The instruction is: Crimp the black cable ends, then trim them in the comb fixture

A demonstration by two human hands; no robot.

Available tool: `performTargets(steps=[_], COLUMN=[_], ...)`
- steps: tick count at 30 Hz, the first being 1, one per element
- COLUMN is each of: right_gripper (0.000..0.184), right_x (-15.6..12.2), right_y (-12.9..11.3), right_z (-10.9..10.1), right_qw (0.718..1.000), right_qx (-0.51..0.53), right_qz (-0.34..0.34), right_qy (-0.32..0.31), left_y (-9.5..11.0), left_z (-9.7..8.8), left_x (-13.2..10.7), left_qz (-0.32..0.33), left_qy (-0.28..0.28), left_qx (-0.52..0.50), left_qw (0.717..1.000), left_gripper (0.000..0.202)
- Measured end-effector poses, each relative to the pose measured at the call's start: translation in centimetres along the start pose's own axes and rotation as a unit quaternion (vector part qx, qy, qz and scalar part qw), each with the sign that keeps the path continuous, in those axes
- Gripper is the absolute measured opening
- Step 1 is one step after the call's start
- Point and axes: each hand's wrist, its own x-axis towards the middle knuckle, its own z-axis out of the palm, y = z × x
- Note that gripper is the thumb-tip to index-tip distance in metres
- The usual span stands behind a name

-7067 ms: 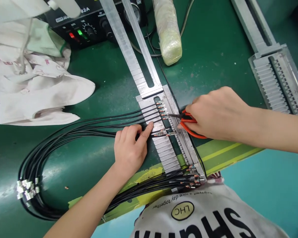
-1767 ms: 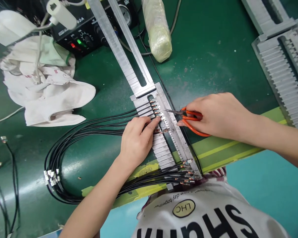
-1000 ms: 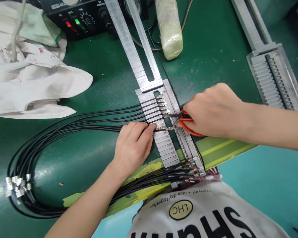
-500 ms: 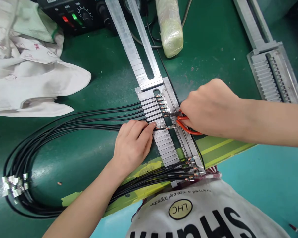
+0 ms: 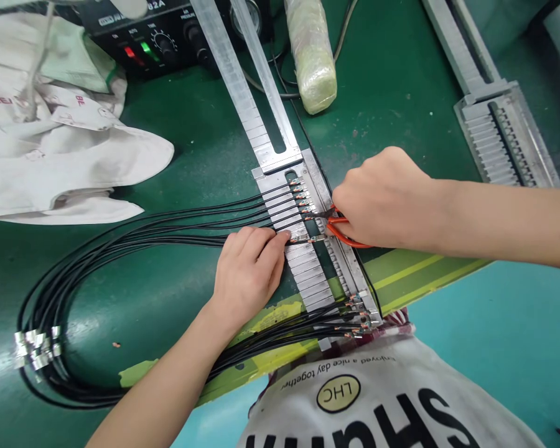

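Note:
My left hand point(image 5: 249, 267) is closed on a black cable, its thumb and fingertips beside a metal terminal point(image 5: 299, 239) on the slotted metal fixture point(image 5: 310, 270). In my right hand point(image 5: 382, 199) is an orange-handled tool point(image 5: 348, 238), mostly hidden by the fist. Its dark metal tip reaches left to the terminals in the fixture; whether it is pliers or scissors I cannot tell. Several black cables point(image 5: 205, 208) run side by side into the fixture's upper slots. They loop round on the left, and their other terminal ends point(image 5: 354, 323) lie near the table's front edge.
White fabric point(image 5: 74, 168) lies at the left. A black control box point(image 5: 149, 46) with red and green lights stands behind. A plastic-wrapped roll point(image 5: 312, 68) is at the back. Another slotted fixture point(image 5: 504, 134) lies at the right. Silvery clips point(image 5: 36, 347) surround the cable loop.
The view has shifted slightly. Both hands, the tool and the cables keep nearly the same places on the fixture.

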Motion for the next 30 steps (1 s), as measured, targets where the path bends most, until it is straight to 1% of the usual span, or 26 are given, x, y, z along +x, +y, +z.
performTargets(steps=[3,4,7,11,14,16,19,21,23,24,25,26,27,28,30], right_gripper=[0.031,0.032,0.032,0.034,0.044,0.052,0.058,0.059,0.058,0.058,0.058,0.058,0.058,0.058,0.059], right_x=[0.0,0.0,0.0,-0.2,-0.7,-1.2,-1.9,-2.4,-2.6,-2.6,-2.6,-2.6,-2.5,-2.4,-2.2], right_y=[0.1,0.1,0.2,0.9,2.3,3.4,4.9,5.8,6.5,6.8,7.1,7.3,7.4,7.5,7.6], right_z=[0.1,0.2,0.3,0.0,-0.5,-0.7,-0.2,0.7,1.8,2.3,2.8,3.2,3.6,3.8,4.2], right_qw=[0.998,0.997,0.998,0.999,0.999,0.999,1.0,0.998,0.994,0.99,0.986,0.982,0.977,0.972,0.96], right_qx=[-0.046,-0.051,-0.041,-0.025,-0.023,-0.018,0.018,0.06,0.109,0.135,0.159,0.183,0.205,0.226,0.263], right_qz=[-0.015,-0.02,-0.025,-0.027,-0.032,-0.027,-0.006,0.008,0.024,0.033,0.04,0.045,0.048,0.049,0.05], right_qy=[-0.049,-0.05,-0.032,-0.007,0.003,-0.006,-0.019,-0.019,-0.012,-0.005,0.005,0.019,0.035,0.051,0.08], left_y=[0.0,0.0,0.0,0.0,-0.1,-0.2,-0.2,-0.1,0.1,0.3,0.5,0.7,0.9,1.1,1.5], left_z=[0.0,0.0,-0.1,-1.0,-1.6,-1.8,-2.3,-3.1,-4.0,-4.4,-4.7,-4.9,-4.8,-4.6,-3.5], left_x=[0.0,-0.1,-0.1,-0.1,0.0,0.0,-0.1,-0.3,-0.7,-0.9,-1.0,-1.0,-0.9,-0.7,0.0], left_qz=[0.001,0.001,-0.001,-0.009,-0.012,-0.021,-0.057,-0.095,-0.134,-0.152,-0.168,-0.18,-0.185,-0.182,-0.15], left_qy=[-0.001,-0.001,-0.003,-0.019,-0.043,-0.056,-0.082,-0.117,-0.164,-0.181,-0.186,-0.173,-0.145,-0.107,-0.033], left_qx=[0.003,0.004,0.004,0.019,0.038,0.032,-0.03,-0.115,-0.225,-0.273,-0.303,-0.312,-0.3,-0.27,-0.184], left_qw=[1.0,1.0,1.0,1.0,0.998,0.998,0.995,0.982,0.951,0.933,0.919,0.917,0.925,0.939,0.971], left_gripper=[0.024,0.024,0.023,0.019,0.017,0.015,0.015,0.015,0.014,0.013,0.012,0.012,0.011,0.012,0.013])
